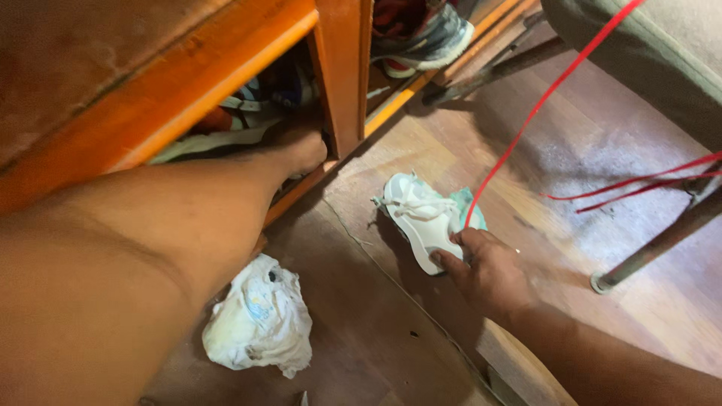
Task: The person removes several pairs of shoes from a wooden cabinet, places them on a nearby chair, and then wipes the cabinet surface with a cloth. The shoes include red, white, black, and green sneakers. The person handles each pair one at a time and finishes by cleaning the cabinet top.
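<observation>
Right now, what I see through the head camera:

Left hand: my left hand (301,146) is pushed into the lower compartment of the orange wooden shelf (226,71), at the foot of its upright divider. The fingers are hidden in the dark of the opening, so I cannot tell whether they are spread, curled or gripping anything.

Right hand: my right hand (489,274) is on the floor, fingers bent and pinched on the near edge of the white sneaker (421,218). The thumb side lies against its sole rim.

Sneaker: white with a mint-green heel part and white laces, lying tilted on its side on the wooden floor (571,150), just in front of the shelf and well apart from the left hand.

Inside the shelf: mixed fabric and footwear behind my left hand, too dark to sort out. In the next compartment sits a grey and red shoe (425,37).

Crumpled white wad (259,319): on the floor below my left forearm, near the shelf base, touching neither hand.

Red cord (541,105): runs slanting down from the top edge and ends by the sneaker, just above my right hand.

Metal leg (654,248): stands on the floor to the right.
</observation>
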